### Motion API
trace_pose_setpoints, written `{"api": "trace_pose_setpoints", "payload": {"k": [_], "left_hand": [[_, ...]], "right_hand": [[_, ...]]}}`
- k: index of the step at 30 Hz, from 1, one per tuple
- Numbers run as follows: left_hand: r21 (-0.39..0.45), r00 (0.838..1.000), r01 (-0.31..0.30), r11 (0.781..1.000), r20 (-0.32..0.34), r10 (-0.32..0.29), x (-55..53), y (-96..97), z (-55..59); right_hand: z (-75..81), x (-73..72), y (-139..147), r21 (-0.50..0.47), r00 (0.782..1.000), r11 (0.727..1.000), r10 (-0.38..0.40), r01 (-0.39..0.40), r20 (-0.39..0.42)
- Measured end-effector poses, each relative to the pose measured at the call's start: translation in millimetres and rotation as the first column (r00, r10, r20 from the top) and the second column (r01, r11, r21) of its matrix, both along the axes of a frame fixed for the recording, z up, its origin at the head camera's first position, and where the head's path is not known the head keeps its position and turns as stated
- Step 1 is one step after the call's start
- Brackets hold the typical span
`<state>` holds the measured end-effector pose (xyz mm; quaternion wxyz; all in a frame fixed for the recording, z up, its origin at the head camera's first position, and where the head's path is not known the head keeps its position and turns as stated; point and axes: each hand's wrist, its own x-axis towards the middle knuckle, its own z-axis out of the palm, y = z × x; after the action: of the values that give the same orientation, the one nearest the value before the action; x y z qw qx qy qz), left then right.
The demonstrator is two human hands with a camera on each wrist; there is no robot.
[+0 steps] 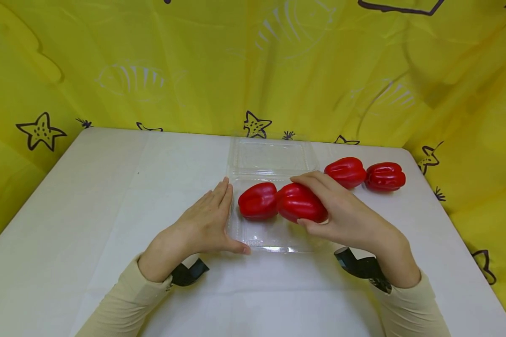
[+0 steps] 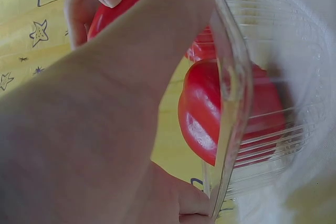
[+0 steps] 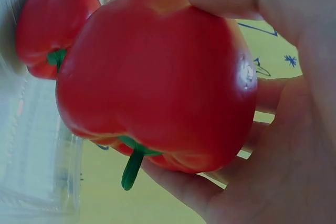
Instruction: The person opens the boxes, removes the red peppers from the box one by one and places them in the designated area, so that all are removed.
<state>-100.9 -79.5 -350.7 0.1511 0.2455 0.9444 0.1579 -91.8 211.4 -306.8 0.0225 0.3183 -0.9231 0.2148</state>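
A clear plastic clamshell box (image 1: 257, 241) lies on the table with its lid (image 1: 274, 157) folded back toward the curtain. One red bell pepper (image 1: 257, 201) sits in the left part of its tray, also seen through the ribbed wall in the left wrist view. My left hand (image 1: 206, 222) rests along the tray's left side, fingers straight and thumb spread to the front corner. Above the tray's right part, my right hand (image 1: 341, 210) grips a second red bell pepper (image 3: 157, 77) between thumb and fingers. Its green stem (image 3: 132, 169) shows in the right wrist view.
Two more red bell peppers, one nearer (image 1: 346, 172) and one farther right (image 1: 385, 177), lie behind my right hand on the white table (image 1: 109, 210). A yellow patterned curtain (image 1: 202, 56) stands along the table's back and sides.
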Motion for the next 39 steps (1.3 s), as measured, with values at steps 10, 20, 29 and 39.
{"api": "trace_pose_setpoints", "payload": {"k": [10, 20, 29, 39], "left_hand": [[0.000, 1.000, -0.005, 1.000, 0.007, 0.005, 0.0, 0.6, 0.2], [-0.002, 1.000, -0.004, 1.000, 0.015, 0.005, -0.5, 0.7, -0.5], [-0.004, 1.000, -0.002, 1.000, 0.011, 0.002, 0.1, 0.8, -0.4], [-0.003, 1.000, 0.000, 1.000, -0.004, 0.000, 0.4, 0.9, -0.4]], "right_hand": [[2.1, -2.1, 7, 0.006, 0.997, 0.998, -0.065, 0.065, -0.042], [4.0, -2.9, 13, 0.060, 0.990, 0.988, -0.139, 0.141, -0.032], [3.0, -4.4, 21, 0.081, 0.973, 0.974, -0.201, 0.211, -0.113], [8.9, -2.6, 28, 0.180, 0.946, 0.931, -0.302, 0.319, -0.116]]}}
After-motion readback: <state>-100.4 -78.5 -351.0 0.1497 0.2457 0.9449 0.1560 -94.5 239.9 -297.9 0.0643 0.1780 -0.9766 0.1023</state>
